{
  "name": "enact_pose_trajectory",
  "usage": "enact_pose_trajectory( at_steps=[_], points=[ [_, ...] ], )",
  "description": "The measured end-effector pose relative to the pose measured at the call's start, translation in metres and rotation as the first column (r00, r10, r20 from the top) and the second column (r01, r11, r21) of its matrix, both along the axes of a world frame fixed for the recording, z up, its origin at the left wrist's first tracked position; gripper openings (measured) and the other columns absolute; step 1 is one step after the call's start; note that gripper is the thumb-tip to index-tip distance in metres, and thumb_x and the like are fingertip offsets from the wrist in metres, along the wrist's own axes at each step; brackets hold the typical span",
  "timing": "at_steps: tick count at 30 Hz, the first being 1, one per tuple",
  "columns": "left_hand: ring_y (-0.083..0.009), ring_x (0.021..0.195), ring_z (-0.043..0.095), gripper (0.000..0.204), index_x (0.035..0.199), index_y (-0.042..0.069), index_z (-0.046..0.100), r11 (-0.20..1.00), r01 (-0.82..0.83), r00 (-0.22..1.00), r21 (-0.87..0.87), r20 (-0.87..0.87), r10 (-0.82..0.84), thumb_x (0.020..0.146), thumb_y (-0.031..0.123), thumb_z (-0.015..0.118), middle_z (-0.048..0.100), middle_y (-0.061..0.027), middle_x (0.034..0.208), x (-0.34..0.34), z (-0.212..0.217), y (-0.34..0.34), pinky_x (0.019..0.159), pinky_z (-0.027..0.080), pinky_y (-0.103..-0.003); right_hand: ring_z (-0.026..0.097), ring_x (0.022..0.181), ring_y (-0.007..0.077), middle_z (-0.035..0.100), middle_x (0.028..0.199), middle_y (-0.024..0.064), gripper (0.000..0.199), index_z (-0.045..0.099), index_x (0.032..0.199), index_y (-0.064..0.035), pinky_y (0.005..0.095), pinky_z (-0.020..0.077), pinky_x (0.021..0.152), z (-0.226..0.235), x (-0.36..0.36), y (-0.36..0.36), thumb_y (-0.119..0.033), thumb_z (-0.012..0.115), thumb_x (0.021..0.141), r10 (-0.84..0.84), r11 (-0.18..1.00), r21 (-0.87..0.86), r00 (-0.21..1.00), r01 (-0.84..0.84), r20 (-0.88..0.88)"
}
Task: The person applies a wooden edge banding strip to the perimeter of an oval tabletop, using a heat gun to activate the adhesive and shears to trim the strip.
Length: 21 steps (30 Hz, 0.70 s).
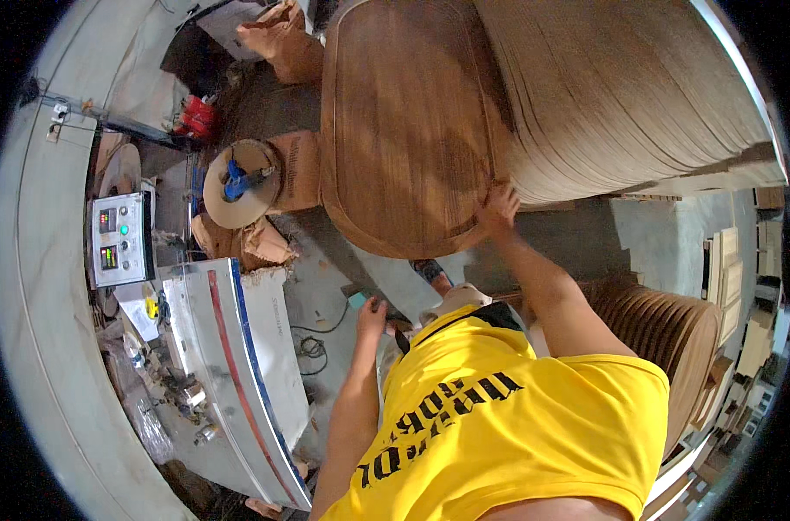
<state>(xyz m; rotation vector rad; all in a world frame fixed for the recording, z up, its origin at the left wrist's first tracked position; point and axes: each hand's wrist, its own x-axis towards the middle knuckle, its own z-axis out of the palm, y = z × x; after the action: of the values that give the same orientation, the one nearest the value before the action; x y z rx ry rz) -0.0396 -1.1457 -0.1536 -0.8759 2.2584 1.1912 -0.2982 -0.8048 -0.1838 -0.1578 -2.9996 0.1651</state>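
Note:
A large oval wooden tabletop [412, 130], brown with a line running round inside its rim, lies in front of me. My right hand [499, 207] is at its near right edge, fingers bent against the rim, beside a tall stack of boards. Low at my left side, my left hand [372, 318] is closed, away from the tabletop. A small teal piece [357, 300] shows by its fingertips; whether the hand holds it is unclear.
The stack of brown boards [621, 95] fills the far right. Round wooden pieces [673, 347] stand stacked at my right. Leftward are a control box [121, 239], a cardboard disc [212, 195] carrying a blue tool [236, 181], and a white-topped bench [199, 321]. A dark cable [312, 347] lies on the floor.

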Motion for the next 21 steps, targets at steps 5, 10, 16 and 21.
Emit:
enact_pose_trajectory(
  at_steps=[5,10,16,21],
  points=[
    [-0.0292,0.112,0.066,0.044,0.126,-0.001,0.065,0.969,-0.199,0.979,0.148,-0.019,0.204,0.095,0.031,0.066,0.069,-0.0195,0.122,-0.017,-0.013,0.027,0.094,0.051,-0.04,0.039,0.139,0.0395,0.036,0.152,0.021,0.09,0.03,0.153,-0.0067,0.0541,0.0327,0.115,-0.003,-0.046,0.047,-0.047,0.075,0.086,-0.153,0.844,-0.431,0.914,0.319,0.376],
    [-0.0265,0.113,0.066,0.044,0.123,-0.002,0.066,0.958,-0.209,0.978,0.198,0.045,0.204,0.097,0.033,0.064,0.071,-0.0175,0.118,-0.05,0.034,0.044,0.094,0.05,-0.038,0.04,0.14,0.0324,0.035,0.154,0.017,0.099,0.02,0.153,-0.0064,0.0487,0.0377,0.113,0.009,-0.033,0.057,-0.04,0.082,0.083,0.243,0.326,-0.875,0.862,0.359,0.444],
    [-0.0263,0.106,0.066,0.048,0.117,-0.002,0.067,0.892,-0.329,0.938,0.312,0.001,0.345,0.098,0.041,0.061,0.072,-0.0138,0.112,-0.063,0.022,0.056,0.092,0.05,-0.038,0.043,0.138,0.0333,0.032,0.156,0.0194,0.106,0.009,0.155,-0.0082,0.0499,0.0418,0.11,0.031,-0.037,0.06,-0.039,0.082,0.085,0.292,0.269,-0.858,0.812,0.437,0.505],
    [-0.0281,0.105,0.064,0.064,0.136,0.003,0.055,0.749,-0.538,0.843,0.387,0.255,0.474,0.098,0.055,0.059,0.067,-0.0085,0.12,-0.11,0.049,0.085,0.092,0.048,-0.045,0.042,0.138,0.0363,0.031,0.156,0.0215,0.111,0.001,0.156,-0.0088,0.057,0.0442,0.109,0.067,-0.033,0.047,-0.042,0.081,0.086,0.211,0.386,-0.739,0.727,0.552,0.654]
  ],
)
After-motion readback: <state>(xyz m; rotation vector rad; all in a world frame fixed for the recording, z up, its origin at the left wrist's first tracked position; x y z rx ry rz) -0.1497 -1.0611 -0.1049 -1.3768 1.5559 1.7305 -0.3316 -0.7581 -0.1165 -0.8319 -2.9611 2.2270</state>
